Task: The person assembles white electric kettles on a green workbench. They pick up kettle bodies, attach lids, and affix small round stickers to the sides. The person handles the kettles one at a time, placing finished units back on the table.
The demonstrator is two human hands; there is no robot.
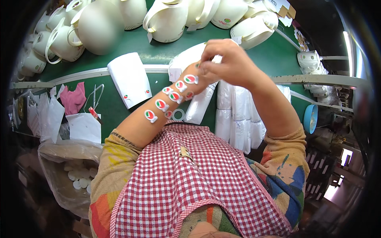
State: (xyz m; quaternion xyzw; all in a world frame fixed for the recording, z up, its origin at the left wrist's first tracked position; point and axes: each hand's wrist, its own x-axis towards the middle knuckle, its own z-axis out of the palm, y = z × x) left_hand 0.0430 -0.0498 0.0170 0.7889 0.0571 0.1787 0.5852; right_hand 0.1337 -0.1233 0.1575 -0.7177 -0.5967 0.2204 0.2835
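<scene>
Several round red, green and white stickers (161, 104) are stuck along my left forearm. My left hand (201, 77) reaches forward over the green table, its fingers mostly hidden behind my right hand. Above the left wrist, my right hand (223, 59) is bent inward with thumb and fingers pinched together near a small sticker at the wrist. Whether anything is between those fingertips I cannot make out. Just beyond both hands lies a white, smooth, rounded item (186, 55), partly covered by them.
Cream jugs (168, 20) with handles line the table's far side. Left of my hands lies a white sheet (127, 81) with two small stickers. Folded clear plastic bags (234, 115) and a tape roll (178, 115) lie near my apron. A lined bin (59, 158) holds white discs; a blue bowl (310, 119) stands right.
</scene>
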